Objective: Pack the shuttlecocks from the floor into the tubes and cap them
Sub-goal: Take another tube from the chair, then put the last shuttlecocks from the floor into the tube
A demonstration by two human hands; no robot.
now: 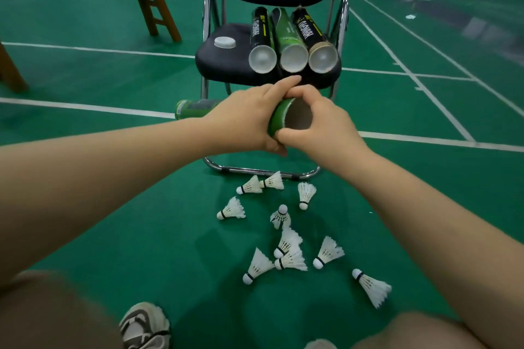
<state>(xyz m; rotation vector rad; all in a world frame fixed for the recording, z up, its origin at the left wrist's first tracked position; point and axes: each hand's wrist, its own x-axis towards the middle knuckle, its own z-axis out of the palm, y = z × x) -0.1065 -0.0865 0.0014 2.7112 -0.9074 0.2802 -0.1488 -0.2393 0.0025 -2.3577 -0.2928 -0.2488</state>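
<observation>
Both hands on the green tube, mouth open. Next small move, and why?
Probably lift the right hand off the rim and reach down for the nearest shuttlecock, with the left hand holding the green tube steady. The tube's mouth is uncapped and faces the person, many shuttlecocks lie on the floor, and the loose cap sits on the chair, so capping looks premature.

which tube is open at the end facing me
The green tube gripped by the left hand and right hand: its near mouth is uncapped, showing the hollow inside. The three tubes on the chair all have pale caps on their near ends.
</observation>
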